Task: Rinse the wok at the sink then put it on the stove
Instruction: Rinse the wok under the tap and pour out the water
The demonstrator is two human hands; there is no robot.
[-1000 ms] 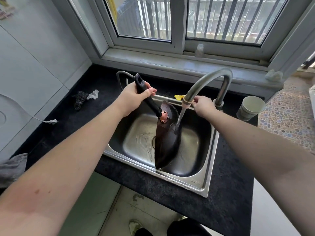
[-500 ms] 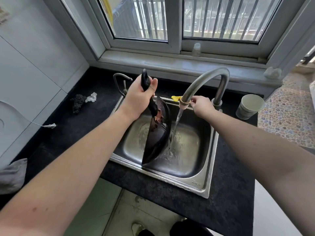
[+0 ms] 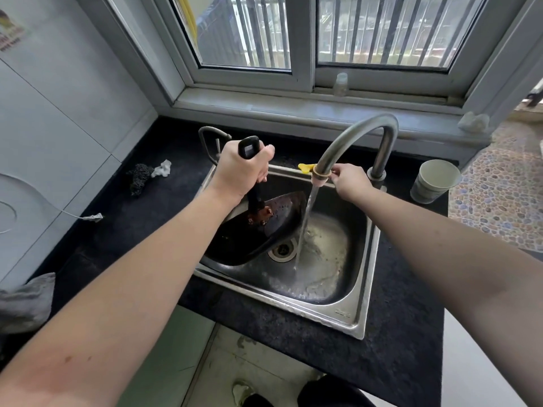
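One wok (image 3: 264, 227), one sink (image 3: 357, 318), two hands

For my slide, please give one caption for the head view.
Left hand tilts wok in sink; right hand holds running faucet.

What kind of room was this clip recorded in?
Most likely a home kitchen: a steel sink set in a dark countertop below a barred window, a running faucet, and a wok being rinsed.
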